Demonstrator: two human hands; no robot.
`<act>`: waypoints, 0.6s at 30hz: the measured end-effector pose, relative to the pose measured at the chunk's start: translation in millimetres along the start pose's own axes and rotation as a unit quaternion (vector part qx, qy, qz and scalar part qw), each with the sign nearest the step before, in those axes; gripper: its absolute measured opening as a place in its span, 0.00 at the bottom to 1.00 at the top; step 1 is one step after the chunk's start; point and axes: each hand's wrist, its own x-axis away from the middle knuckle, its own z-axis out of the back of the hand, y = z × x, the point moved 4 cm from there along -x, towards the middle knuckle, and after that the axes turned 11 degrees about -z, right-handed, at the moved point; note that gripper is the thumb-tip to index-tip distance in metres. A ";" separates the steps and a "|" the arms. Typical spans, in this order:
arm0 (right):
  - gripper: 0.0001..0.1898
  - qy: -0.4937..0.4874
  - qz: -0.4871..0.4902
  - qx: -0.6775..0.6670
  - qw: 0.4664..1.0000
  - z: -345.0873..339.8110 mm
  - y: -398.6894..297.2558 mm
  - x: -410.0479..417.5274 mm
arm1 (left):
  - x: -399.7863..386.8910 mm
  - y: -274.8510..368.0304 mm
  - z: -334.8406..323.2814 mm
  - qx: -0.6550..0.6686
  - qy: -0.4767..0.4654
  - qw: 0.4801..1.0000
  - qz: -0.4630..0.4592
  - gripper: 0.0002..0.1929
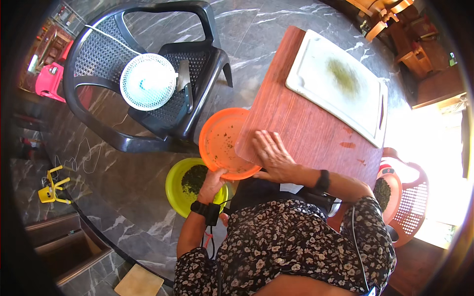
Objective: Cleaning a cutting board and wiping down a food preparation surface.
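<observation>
My left hand point(213, 184) grips the near rim of a shallow orange plastic basin point(218, 131) dotted with dark green bits. The basin's right part lies beneath the corner of a reddish-brown wood-grain table point(307, 122). Flat on that table, close to its corner, rests my right hand point(273, 155) with nothing in it. Farther along the tabletop, a white plastic cutting board point(314, 63) carries a green smear. Below the orange basin, a lime-green basin point(174, 188) holds chopped dark green leaves point(194, 179), partly hidden by my left hand and the orange basin.
A black plastic armchair point(207, 74) bears a lit white perforated round object point(148, 81) and a cleaver point(185, 83). At right, another chair point(411, 199) supports an orange tray point(395, 196) of chopped greens. A yellow stool-like object point(46, 194) and cords lie left.
</observation>
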 end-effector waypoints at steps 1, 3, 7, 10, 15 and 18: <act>0.50 0.017 0.021 0.008 1.000 1.4 -11.7 -15.5 | 0.9 3.8 -6.3 0.003 -0.001 1.000 -0.014 0.22; 0.49 0.038 0.041 0.015 0.998 -3.4 -34.6 -39.5 | 3.6 10.5 -10.7 0.004 -0.005 1.000 -0.029 0.22; 0.45 0.065 0.182 -0.039 0.980 -10.0 -65.5 -52.8 | 9.1 13.8 -6.3 -0.116 -0.023 0.987 -0.108 0.22; 0.42 0.114 0.164 -0.128 0.972 12.6 -47.7 -48.4 | 13.0 2.7 20.1 0.023 0.001 0.999 -0.040 0.22; 0.42 0.205 -0.128 -0.049 0.969 23.2 89.4 -59.3 | 5.6 6.2 4.0 -0.037 0.008 0.999 -0.006 0.20; 0.42 0.173 -0.162 -0.008 0.972 13.1 91.9 -67.4 | 2.6 4.5 4.7 -0.052 0.022 0.998 -0.005 0.19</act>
